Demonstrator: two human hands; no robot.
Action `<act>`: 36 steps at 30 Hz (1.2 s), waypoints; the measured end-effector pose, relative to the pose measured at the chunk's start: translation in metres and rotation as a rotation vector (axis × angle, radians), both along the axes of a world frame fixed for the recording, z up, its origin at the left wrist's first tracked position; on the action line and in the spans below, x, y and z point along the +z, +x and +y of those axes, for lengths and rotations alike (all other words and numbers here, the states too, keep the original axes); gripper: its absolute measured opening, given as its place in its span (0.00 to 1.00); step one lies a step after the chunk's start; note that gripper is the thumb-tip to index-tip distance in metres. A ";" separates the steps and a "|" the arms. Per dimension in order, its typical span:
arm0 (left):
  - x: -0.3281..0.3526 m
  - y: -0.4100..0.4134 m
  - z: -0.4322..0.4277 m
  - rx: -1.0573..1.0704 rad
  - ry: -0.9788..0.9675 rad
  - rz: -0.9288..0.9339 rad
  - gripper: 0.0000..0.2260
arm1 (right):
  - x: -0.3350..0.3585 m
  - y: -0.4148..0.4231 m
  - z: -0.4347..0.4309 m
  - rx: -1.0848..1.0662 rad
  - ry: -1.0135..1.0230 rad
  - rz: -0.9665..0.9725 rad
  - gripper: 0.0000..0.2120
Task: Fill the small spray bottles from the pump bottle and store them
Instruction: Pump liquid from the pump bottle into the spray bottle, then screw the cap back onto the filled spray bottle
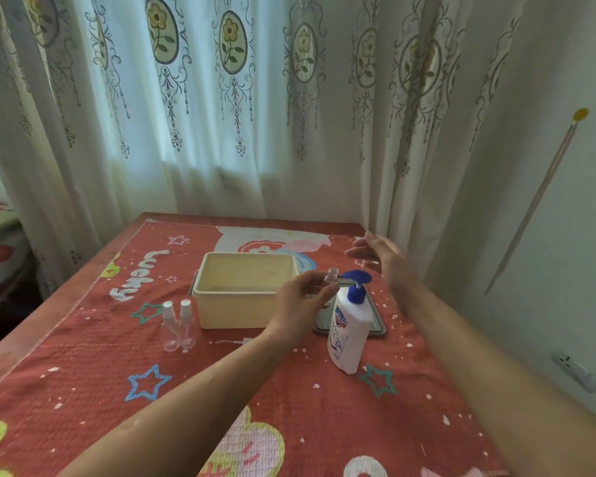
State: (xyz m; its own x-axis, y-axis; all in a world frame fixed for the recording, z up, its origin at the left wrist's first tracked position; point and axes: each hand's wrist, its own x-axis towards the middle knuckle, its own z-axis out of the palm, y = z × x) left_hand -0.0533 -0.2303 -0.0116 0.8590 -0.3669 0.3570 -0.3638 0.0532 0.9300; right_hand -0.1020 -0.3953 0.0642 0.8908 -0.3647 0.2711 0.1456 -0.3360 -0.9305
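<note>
1. On the left of the red-clothed worktop [83, 359] we see two capped spray bottles [170, 327], clear and upright, standing side by side.
2. Just right of them sits an open cream box [234, 297].
3. Our left hand [300, 304] grips an uncapped spray bottle [331, 275] at the box's right front corner, its neck just beside the blue spout.
4. The white pump bottle [350, 333] stands upright on the worktop, in front of a grey-framed mirror [375, 327] lying flat.
5. Our right hand [382, 256] hovers above and behind the pump head, fingers spread wide, holding nothing.
</note>
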 end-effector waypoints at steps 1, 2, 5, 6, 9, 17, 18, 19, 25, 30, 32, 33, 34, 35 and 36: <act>0.003 -0.002 0.004 0.002 0.000 -0.007 0.08 | 0.006 0.000 0.002 -0.007 -0.027 -0.025 0.16; 0.005 -0.004 0.008 0.009 0.003 -0.020 0.08 | 0.011 -0.001 0.006 -0.014 -0.057 -0.048 0.14; 0.010 -0.005 0.022 0.051 -0.001 -0.043 0.05 | 0.021 -0.002 0.023 -0.013 -0.198 -0.087 0.08; 0.011 -0.005 0.028 0.070 -0.004 -0.046 0.05 | 0.022 -0.002 0.030 -0.005 -0.252 -0.098 0.07; 0.011 -0.003 0.050 0.112 0.009 -0.067 0.06 | 0.016 0.002 0.054 0.016 -0.350 -0.120 0.08; -0.009 0.011 0.124 0.216 0.094 -0.070 0.11 | -0.022 0.030 0.103 0.163 -0.564 -0.042 0.09; -0.009 0.012 0.131 0.235 0.101 -0.076 0.11 | -0.029 0.033 0.106 0.186 -0.570 -0.018 0.08; -0.009 0.013 0.136 0.245 0.103 -0.074 0.12 | -0.037 0.036 0.109 0.203 -0.582 0.010 0.08; -0.025 0.022 0.158 0.279 0.122 -0.048 0.13 | -0.089 0.054 0.126 0.350 -0.883 0.261 0.12; -0.034 0.025 0.167 0.276 0.098 -0.031 0.05 | -0.122 0.059 0.136 0.390 -1.176 0.341 0.14; -0.034 0.026 0.169 0.273 0.099 -0.036 0.05 | -0.127 0.059 0.137 0.373 -1.224 0.330 0.13; -0.033 0.026 0.169 0.274 0.101 -0.041 0.06 | -0.127 0.058 0.137 0.367 -1.239 0.334 0.13; -0.032 0.026 0.169 0.275 0.103 -0.048 0.06 | -0.126 0.058 0.136 0.361 -1.240 0.331 0.13; -0.031 0.026 0.168 0.276 0.104 -0.051 0.07 | -0.123 0.057 0.134 0.354 -1.227 0.335 0.13; -0.031 0.026 0.168 0.277 0.105 -0.054 0.07 | -0.118 0.057 0.131 0.346 -1.204 0.341 0.13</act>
